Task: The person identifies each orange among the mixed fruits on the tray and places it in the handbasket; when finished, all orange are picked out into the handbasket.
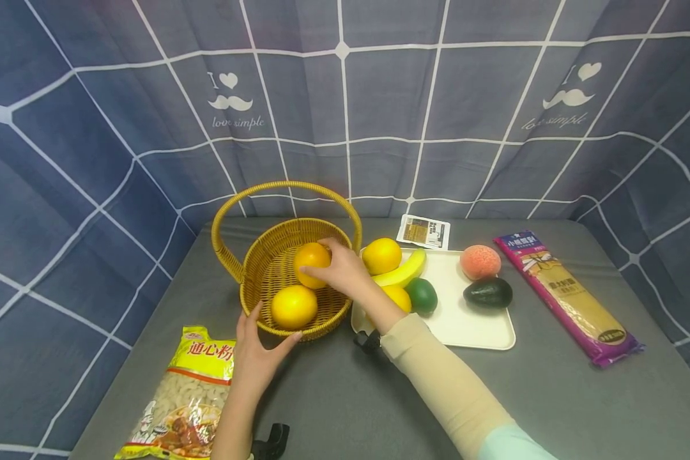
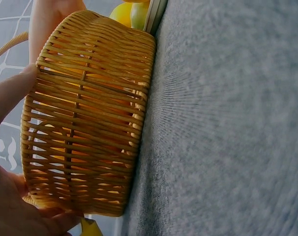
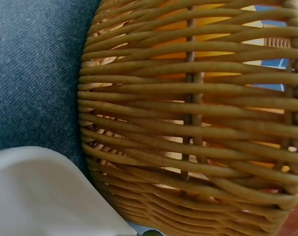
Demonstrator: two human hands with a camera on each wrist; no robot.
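Note:
A woven wicker basket [image 1: 253, 281] with an upright hoop handle stands left of centre. My left hand [image 1: 259, 358] holds its near side; in the left wrist view the thumb touches the rim and the other fingers bend around the wall. My right hand [image 1: 345, 271] reaches over the basket's right rim, its thumb and fingers gripping an orange [image 1: 310, 260] inside. A yellow, lemon-like fruit [image 1: 294, 308] lies nearer in the basket. The right wrist view shows mostly the basket's outer weave [image 2: 90, 118], with orange and yellow showing through gaps.
Right of the basket, a white tray [image 1: 451, 319] bears a banana [image 1: 405, 271], yellow fruits [image 1: 382, 255], a green fruit [image 1: 421, 296], a peach [image 1: 480, 262] and an avocado [image 1: 487, 292]. A macaroni bag [image 1: 184, 396], a noodle pack [image 1: 569, 297] and a small packet [image 1: 424, 231] lie around.

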